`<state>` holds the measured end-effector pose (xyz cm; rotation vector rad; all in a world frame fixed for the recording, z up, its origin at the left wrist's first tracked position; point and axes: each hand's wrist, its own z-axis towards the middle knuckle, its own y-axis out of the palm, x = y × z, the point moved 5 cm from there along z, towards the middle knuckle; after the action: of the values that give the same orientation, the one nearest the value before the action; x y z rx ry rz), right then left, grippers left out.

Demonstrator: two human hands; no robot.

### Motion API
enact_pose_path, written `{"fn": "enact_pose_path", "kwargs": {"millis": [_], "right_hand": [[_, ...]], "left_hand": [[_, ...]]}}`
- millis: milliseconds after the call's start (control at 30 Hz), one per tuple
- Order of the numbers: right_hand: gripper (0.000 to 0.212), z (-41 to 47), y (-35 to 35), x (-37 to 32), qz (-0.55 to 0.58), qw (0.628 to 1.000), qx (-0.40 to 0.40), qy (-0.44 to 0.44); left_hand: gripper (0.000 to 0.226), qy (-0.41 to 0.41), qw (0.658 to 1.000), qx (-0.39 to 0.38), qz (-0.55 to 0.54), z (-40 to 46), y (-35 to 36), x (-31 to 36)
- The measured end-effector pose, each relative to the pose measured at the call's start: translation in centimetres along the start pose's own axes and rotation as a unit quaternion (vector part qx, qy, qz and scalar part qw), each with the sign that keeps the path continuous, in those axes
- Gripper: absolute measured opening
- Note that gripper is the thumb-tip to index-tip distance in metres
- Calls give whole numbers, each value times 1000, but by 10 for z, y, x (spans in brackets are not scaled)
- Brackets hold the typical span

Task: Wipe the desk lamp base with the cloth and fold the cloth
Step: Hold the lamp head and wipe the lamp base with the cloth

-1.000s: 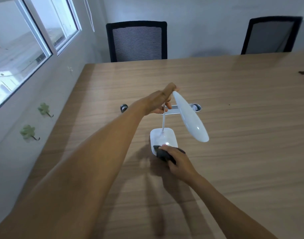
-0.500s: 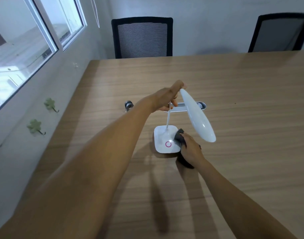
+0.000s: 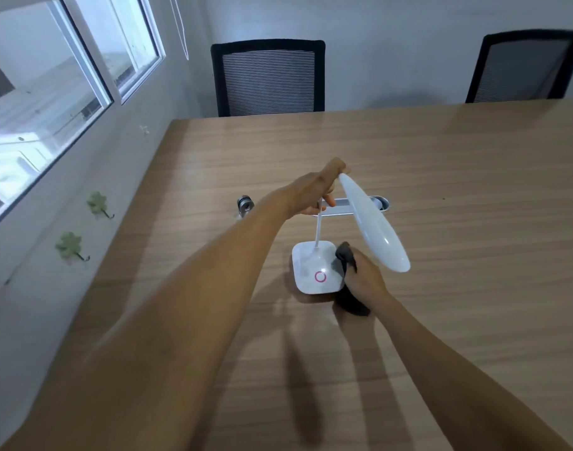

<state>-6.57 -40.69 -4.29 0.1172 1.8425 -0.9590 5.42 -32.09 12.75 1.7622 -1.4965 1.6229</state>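
Gripping the thin neck of a white desk lamp near its top, the left hand is steadying it on a wooden table. The right hand is closing around a dark cloth, pressing it against the right edge of the lamp base; the hand is hiding most of the cloth

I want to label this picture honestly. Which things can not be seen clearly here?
Head view only:
- Cloth: mostly hidden by the right hand; folds unreadable.
- Lamp base: its right edge is covered by cloth and hand.
- Lamp neck top: hidden behind the left hand.
- Small metal object on the table: too small to identify.
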Motion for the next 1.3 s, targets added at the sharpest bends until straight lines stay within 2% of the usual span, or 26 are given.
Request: {"fn": "enact_pose_path", "kwargs": {"millis": [67,100,167,267,333,400,500,533,567,633,767,867,933,1000,1067,1200,1300], "right_hand": [[38,-7,5,-18,6,999,45,-10],[35,-13,12,-30,6,997,55,-44],[40,-28,33,-44,-8,993,13,-117],[53,-31,48,-36,-141,976,-35,-165],[53,-25,43,-28,-141,976,-34,-160],[48,-22,36,-23,-71,989,-13,-129],[34,-13,20,-20,85,994,75,-3],[32,-13,17,-24,104,990,95,28],[31,-12,18,-32,106,990,94,25],[37,-18,28,-52,74,996,39,-29],[52,-18,37,-41,-64,993,-17,-95],[31,-3,15,-30,-31,999,-13,-16],[30,2,8,-33,-36,999,4,19],[36,-10,13,-47,-31,999,13,-19],[48,-27,28,-53,-19,996,-19,-84],[54,-28,30,-37,-118,978,-28,-168],[42,-14,13,-39,-24,998,23,-62]], "left_hand": [[55,-1,1000,2,-2,0,-1,1],[57,-2,1000,1,-4,1,-1,1],[59,-3,1000,-5,-12,1,0,-1],[48,5,1000,-7,-21,1,0,-1],[48,8,999,0,-31,2,-1,-4],[54,13,999,7,-33,4,0,-4],[55,14,999,14,-31,5,0,-4],[55,13,999,15,-28,5,0,-4],[56,10,1000,15,-25,5,0,-4],[57,4,999,16,-27,7,0,-4],[55,1,1000,14,-23,11,-1,-5],[54,0,1000,16,-18,11,0,-5],[53,0,1000,18,-19,11,1,-5],[53,1,1000,20,-19,12,1,-5],[54,-2,1000,19,-20,13,1,-5],[60,-6,1000,17,-10,13,1,-5],[65,-6,1000,20,2,13,3,-4]]}}
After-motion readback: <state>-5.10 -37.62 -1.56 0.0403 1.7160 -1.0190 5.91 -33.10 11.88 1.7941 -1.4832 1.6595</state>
